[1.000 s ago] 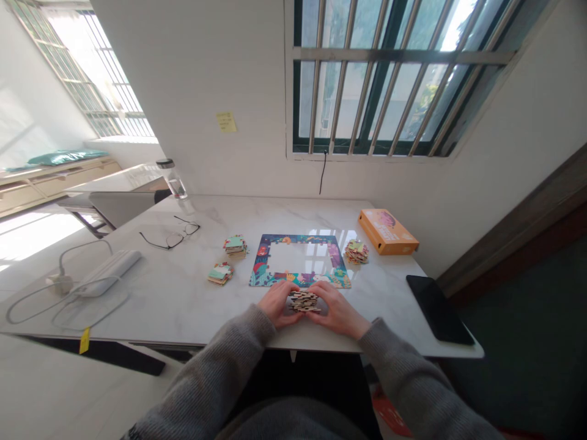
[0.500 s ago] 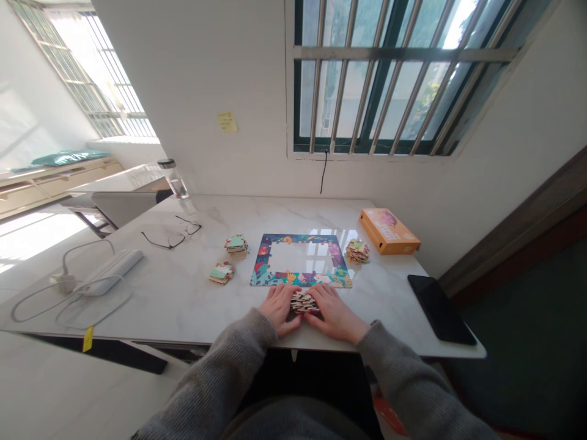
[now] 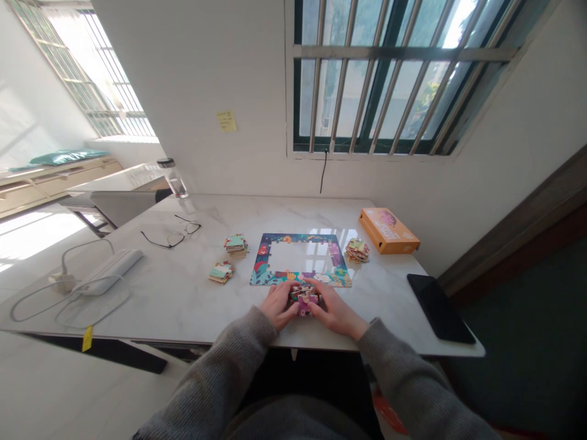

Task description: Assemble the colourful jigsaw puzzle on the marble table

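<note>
Between my two hands is a stack of jigsaw puzzle pieces [image 3: 306, 300], its pink and purple printed face turned up toward me. My left hand [image 3: 277, 305] grips the stack from the left, thumb at its near edge. On the other side my right hand [image 3: 334, 310] closes on the same stack, fingers curled over its far edge. Just beyond my fingertips lies a puzzle border frame [image 3: 300, 280], joined into a colourful rectangle with bare tabletop inside it. Some of the held pieces are hidden by my fingers.
Piles of puzzle pieces sit left of the frame, a far pile [image 3: 236, 245] and a near pile [image 3: 222, 272], with another pile [image 3: 357, 250] at right. An orange box [image 3: 389, 231], a black tablet [image 3: 440, 308], eyeglasses [image 3: 177, 237], a power strip [image 3: 110, 272] and a bottle [image 3: 174, 178] surround them.
The stack in my hands has tipped: its pale layered edges faced up before, and now a printed pink face shows. My thumbs have shifted to its near side.
</note>
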Demonstrator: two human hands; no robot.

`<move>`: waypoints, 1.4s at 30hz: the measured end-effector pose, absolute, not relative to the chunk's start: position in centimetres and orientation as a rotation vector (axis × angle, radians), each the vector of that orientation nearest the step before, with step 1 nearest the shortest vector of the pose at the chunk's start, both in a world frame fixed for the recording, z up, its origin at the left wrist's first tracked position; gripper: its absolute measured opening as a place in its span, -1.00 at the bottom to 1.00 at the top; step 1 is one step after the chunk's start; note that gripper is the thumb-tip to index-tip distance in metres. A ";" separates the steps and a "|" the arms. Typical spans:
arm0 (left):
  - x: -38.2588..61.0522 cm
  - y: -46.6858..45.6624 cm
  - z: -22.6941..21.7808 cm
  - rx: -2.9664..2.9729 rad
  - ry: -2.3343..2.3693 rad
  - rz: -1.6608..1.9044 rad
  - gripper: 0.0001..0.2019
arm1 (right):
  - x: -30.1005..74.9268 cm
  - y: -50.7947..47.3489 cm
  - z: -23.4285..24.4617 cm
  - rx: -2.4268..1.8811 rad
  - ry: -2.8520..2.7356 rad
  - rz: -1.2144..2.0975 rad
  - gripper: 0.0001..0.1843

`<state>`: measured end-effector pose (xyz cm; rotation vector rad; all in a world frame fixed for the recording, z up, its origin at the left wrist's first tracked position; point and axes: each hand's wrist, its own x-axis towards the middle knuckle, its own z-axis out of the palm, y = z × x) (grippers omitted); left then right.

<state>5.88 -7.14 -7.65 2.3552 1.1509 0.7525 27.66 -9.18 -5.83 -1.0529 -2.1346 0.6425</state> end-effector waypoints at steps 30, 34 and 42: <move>5.0 -7.1 -8.1 2.439 0.813 0.855 -0.25 | 27.3 -9.9 -6.3 -1.077 -2.246 0.484 -0.31; 5.1 -7.3 -7.5 2.402 0.768 0.875 -0.31 | 27.2 -9.8 -6.4 -1.090 -2.228 0.469 -0.35; 4.9 -7.6 -7.5 2.353 0.792 0.909 -0.27 | 29.0 -10.7 -5.4 -0.984 -2.181 0.621 -0.21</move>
